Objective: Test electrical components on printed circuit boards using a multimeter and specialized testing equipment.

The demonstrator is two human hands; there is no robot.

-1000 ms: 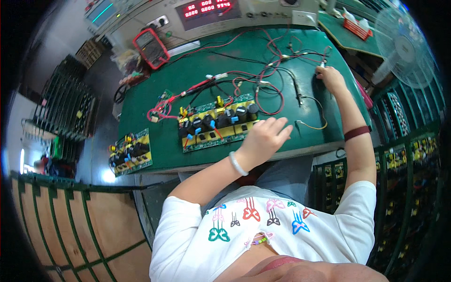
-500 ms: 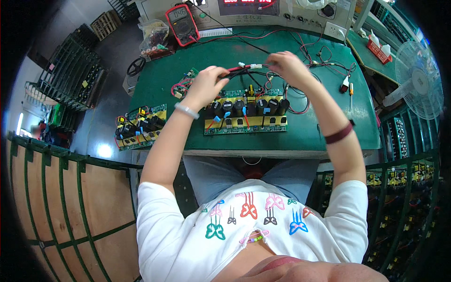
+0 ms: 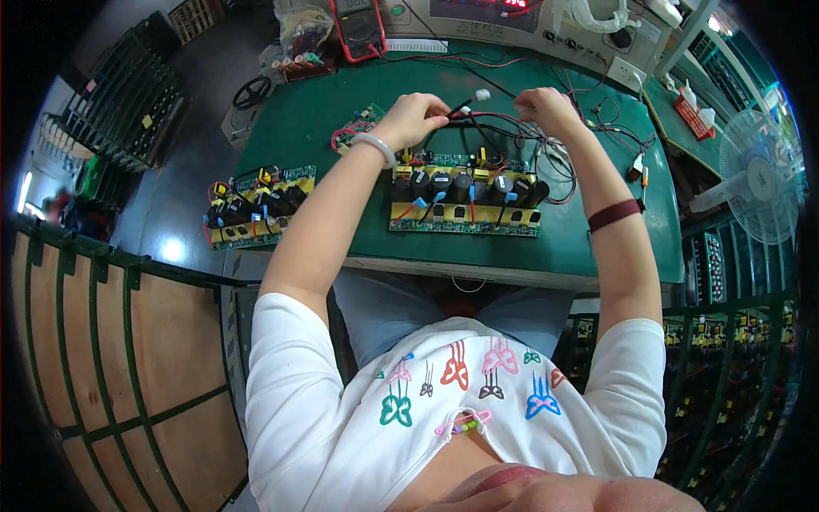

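My left hand (image 3: 415, 119) is closed on a black cable (image 3: 461, 110) above the far side of a circuit board (image 3: 465, 203). A white plug (image 3: 482, 96) at the cable's end points up and to the right, out past my fingers. To the right, my right hand (image 3: 548, 111) has its fingers pinched together; a thin black lead (image 3: 478, 71) runs straight to them, its end hidden by the fingers. Black and red wires (image 3: 512, 128) lie between and below the hands. The board carries a row of black cylindrical capacitors, yellow parts and blue-tipped wires.
A second capacitor board (image 3: 256, 207) lies at the table's left edge, and a small green board (image 3: 365, 119) behind my left wrist. At the back are a red multimeter (image 3: 358, 30) and a bench instrument (image 3: 512, 26). A screwdriver (image 3: 645, 183) and a fan (image 3: 759, 171) are right.
My hands have drawn apart from the joined-looking cables. The black cable's white plug now stands free beyond my left fingers, and the right hand is away from it. The view has shifted slightly.
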